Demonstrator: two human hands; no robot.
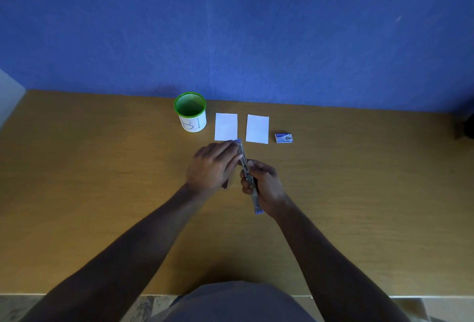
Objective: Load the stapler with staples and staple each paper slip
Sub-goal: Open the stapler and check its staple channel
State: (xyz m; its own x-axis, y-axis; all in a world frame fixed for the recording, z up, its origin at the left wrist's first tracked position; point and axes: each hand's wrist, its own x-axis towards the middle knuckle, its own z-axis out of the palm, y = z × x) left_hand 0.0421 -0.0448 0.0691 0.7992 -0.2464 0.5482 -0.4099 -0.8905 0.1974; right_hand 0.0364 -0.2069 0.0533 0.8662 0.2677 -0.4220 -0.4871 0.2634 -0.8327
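Head view: stapler (246, 167) held above wooden table (102, 180) at scene centre, long and narrow, running from far-left tip to near-right end. Left hand (214, 165) lies on its far half from left, fingers fairly straight, touching far end. Right hand (264, 185) grips near half, fingers curled round body. Two paper slips (226, 126) (257, 128) lie flat just beyond hands, side by side. Staple box (284, 138) right of slips. Green-rimmed cup (191, 114) left of slips, near blue wall (230, 26).
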